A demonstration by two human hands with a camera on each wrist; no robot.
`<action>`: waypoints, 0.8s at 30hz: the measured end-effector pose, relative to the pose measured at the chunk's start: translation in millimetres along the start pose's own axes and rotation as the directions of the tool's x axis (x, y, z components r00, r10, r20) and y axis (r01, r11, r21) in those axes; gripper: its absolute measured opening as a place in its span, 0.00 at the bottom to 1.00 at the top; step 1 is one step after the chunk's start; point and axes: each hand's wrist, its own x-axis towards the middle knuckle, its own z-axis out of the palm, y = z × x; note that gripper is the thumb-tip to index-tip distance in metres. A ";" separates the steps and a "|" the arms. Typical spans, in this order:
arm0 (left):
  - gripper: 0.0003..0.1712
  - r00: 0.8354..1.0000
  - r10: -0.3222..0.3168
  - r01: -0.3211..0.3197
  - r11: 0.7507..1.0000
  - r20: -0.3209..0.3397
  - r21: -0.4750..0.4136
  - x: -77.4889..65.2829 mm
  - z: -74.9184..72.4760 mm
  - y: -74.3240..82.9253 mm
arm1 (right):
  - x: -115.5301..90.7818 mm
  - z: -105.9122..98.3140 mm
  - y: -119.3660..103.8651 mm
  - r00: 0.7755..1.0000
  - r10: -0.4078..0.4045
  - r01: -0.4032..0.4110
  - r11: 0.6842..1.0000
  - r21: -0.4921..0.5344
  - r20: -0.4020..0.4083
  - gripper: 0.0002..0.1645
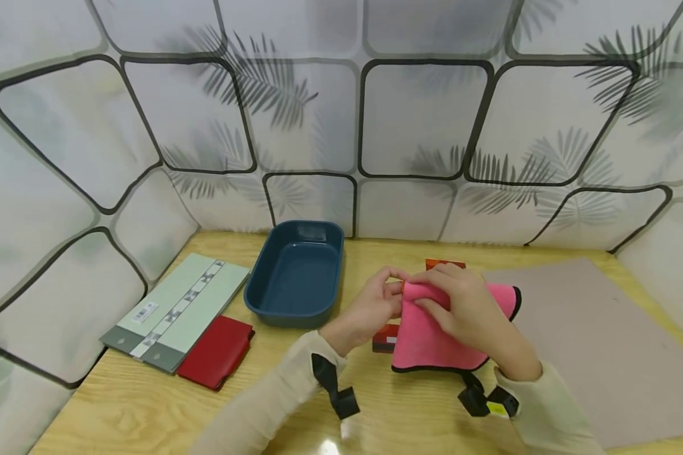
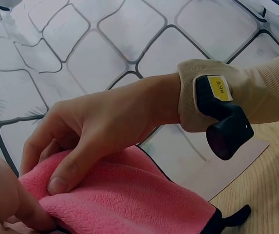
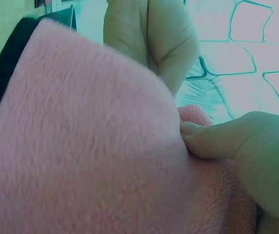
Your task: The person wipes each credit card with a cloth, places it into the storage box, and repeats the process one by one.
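Observation:
A pink fleecy cloth [image 1: 432, 338] with black edging and a black loop hangs over the right part of the table. My right hand [image 1: 467, 303] grips it near its top, thumb in front and fingers behind; the left wrist view shows the same right hand [image 2: 100, 122] with the cloth bunched under its thumb. My left hand [image 1: 372, 309] pinches the cloth's left edge with curled fingers. In the right wrist view, the left hand [image 3: 154, 39] shows behind the cloth's fold. Red-orange box-like pieces [image 1: 384, 340] stick out from behind the cloth, their middle hidden.
Left of the hands stands a dark blue rectangular tray [image 1: 256, 309]. Farther left lie a pale green notebook [image 1: 171, 303] with a patterned strip and a red wallet-like case [image 1: 216, 354]. A flat beige sheet [image 1: 592, 354] covers the table's right side. Patterned fabric walls [image 1: 421, 120] enclose the table.

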 end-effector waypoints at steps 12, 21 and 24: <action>0.24 0.988 0.000 0.037 0.970 -0.153 0.241 -1.3 1.4 0.9 | -7.8 -14.3 17.8 0.980 0.137 -0.142 0.990 0.022 0.144 0.18; 0.26 0.974 0.028 0.031 0.966 -0.223 0.257 -1.0 4.8 0.5 | -10.3 -31.6 32.8 0.976 0.167 -0.169 0.986 -0.002 0.139 0.18; 0.28 0.981 0.053 -0.001 0.964 -0.188 0.267 0.0 6.0 0.4 | -10.4 -36.6 37.0 0.976 0.169 -0.170 0.985 -0.009 0.134 0.18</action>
